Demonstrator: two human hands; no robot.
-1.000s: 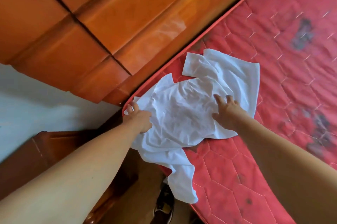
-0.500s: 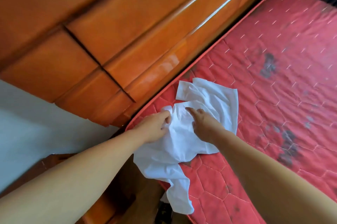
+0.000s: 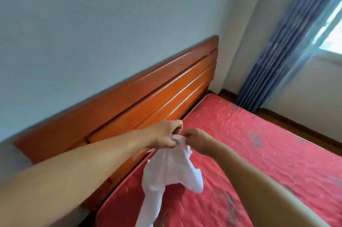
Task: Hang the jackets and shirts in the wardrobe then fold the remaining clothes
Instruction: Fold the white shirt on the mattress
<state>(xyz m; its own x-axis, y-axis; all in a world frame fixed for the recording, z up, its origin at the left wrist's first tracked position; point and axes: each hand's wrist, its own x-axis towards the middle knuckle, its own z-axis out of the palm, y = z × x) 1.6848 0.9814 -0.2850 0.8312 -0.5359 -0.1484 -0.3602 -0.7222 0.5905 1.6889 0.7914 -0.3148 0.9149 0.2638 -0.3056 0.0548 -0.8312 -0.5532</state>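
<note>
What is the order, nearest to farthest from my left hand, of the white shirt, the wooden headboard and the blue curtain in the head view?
1. White shirt: gripped by the left hand itself, hanging down over the mattress.
2. Wooden headboard: just behind the hand, on its left side.
3. Blue curtain: far off in the right corner.

A plain white crumpled cloth garment (image 3: 170,169) was seen against a red quilted mattress (image 3: 259,152) marked with grey stains; the glossy wooden headboard (image 3: 148,97) was orange-brown.
</note>
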